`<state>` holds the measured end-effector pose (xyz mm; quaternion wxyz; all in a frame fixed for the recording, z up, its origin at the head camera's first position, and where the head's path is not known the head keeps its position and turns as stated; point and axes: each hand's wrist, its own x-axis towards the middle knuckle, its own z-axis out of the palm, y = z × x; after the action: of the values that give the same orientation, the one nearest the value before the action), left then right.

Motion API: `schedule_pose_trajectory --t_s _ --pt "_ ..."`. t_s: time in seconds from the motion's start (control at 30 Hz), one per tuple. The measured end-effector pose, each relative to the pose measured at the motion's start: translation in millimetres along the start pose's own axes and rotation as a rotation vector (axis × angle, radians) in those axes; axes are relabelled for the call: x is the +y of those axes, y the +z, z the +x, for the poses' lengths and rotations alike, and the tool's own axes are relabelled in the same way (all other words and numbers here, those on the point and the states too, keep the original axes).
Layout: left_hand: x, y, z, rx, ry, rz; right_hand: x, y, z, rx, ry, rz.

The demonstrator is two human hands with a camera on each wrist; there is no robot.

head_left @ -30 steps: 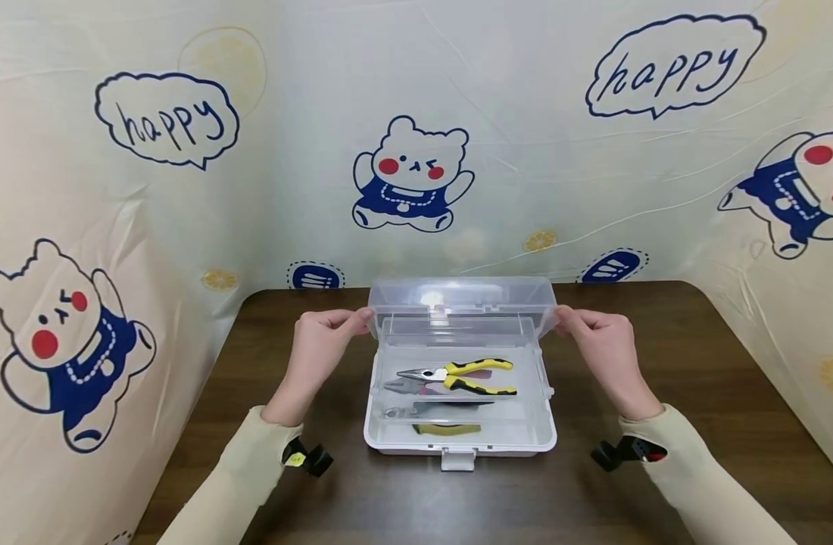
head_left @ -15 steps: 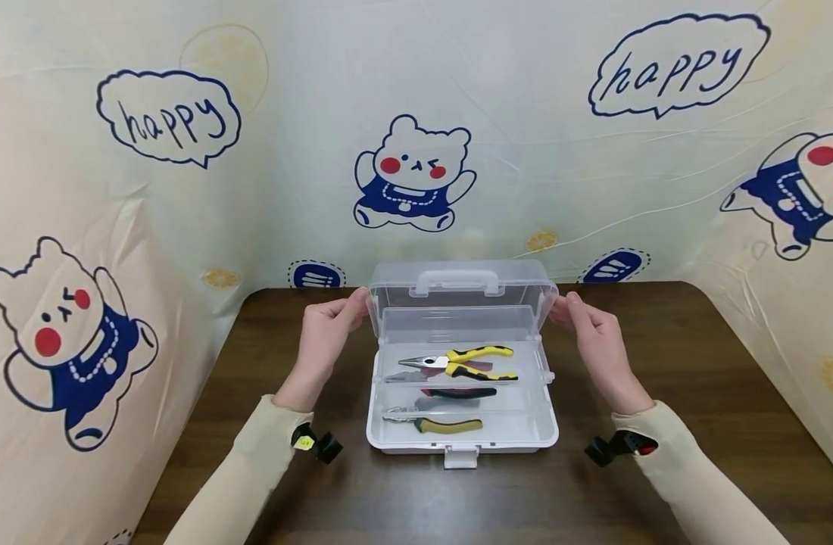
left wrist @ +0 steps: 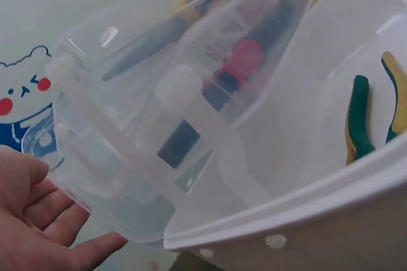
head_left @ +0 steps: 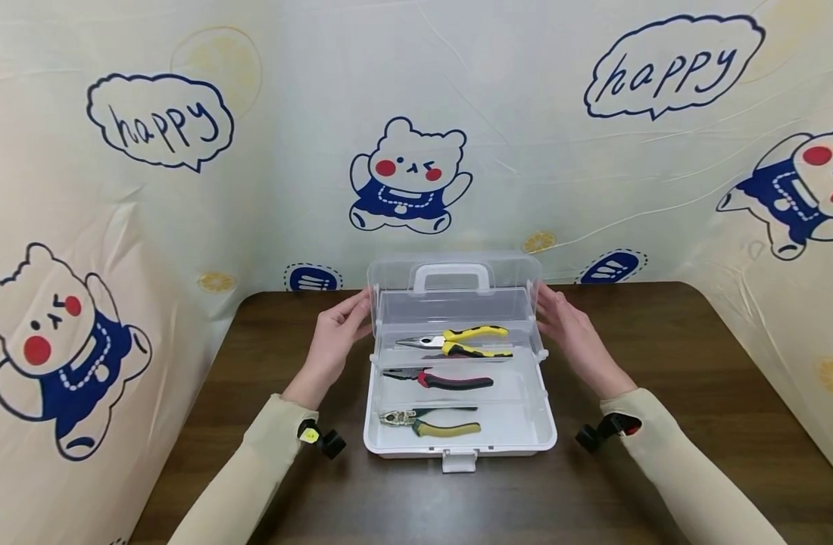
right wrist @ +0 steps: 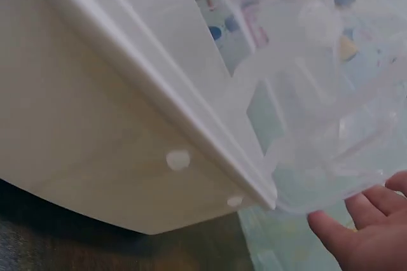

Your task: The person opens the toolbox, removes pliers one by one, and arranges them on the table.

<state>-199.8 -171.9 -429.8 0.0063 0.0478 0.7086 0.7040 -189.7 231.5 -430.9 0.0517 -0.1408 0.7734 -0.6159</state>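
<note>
A white toolbox point(head_left: 522, 431) stands with its clear lid point(head_left: 392, 276) tipped back and its inner trays spread out. Long-nose pliers point(head_left: 481, 353) with yellow-black handles lie highest, in the rear tray. Red-and-black pliers point(head_left: 457, 382) rest in a tray below. Combination pliers point(head_left: 447, 430) with green and tan handles lie at the front, on the box floor. At the lid's left side is my left hand point(head_left: 333, 337), its fingers point(left wrist: 48, 210) loosely extended by the lid edge. My right hand point(head_left: 572, 329) is at the other side, its fingers point(right wrist: 327, 226) touching or nearly touching the lid's edge.
The toolbox sits on a dark brown wooden table point(head_left: 253, 363). A printed cloth point(head_left: 512, 166) hangs behind and along both sides. The lid carries a white handle point(head_left: 452, 271), and a latch point(head_left: 460, 462) hangs at the box's front.
The lid has swung farther back and the trays have spread out, uncovering the lower pliers. Both hands have moved inward along the lid's sides, from pinching its edges to looser fingers.
</note>
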Motion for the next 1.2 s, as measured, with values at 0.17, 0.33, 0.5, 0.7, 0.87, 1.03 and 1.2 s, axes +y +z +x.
schedule_pose_trajectory --t_s 0.17,0.33,0.5,0.7,0.87,1.03,1.2 --pt "-10.8 -3.9 5.1 -0.031 -0.051 -0.031 9.2 -1.2 10.1 -0.08 0.057 0.08" --pt "-21.7 -6.8 10.8 -0.034 -0.073 -0.046 17.9 1.0 16.2 -0.117 0.082 0.128" --pt "-30.1 -5.1 13.9 -0.023 -0.104 -0.03 25.5 3.5 19.5 -0.131 0.091 0.171" --pt "-38.4 -4.7 16.1 -0.017 -0.125 0.013 34.3 5.3 25.0 -0.172 0.087 0.258" --pt "-46.0 -5.9 16.3 -0.028 -0.159 0.052 44.1 5.4 29.4 -0.202 0.119 0.339" --pt "-51.4 -6.4 16.7 -0.023 -0.192 0.054 51.4 5.2 29.5 -0.207 0.156 0.362" --pt "-51.9 -6.7 16.3 -0.021 -0.218 0.084 54.4 3.9 28.6 -0.198 0.201 0.35"
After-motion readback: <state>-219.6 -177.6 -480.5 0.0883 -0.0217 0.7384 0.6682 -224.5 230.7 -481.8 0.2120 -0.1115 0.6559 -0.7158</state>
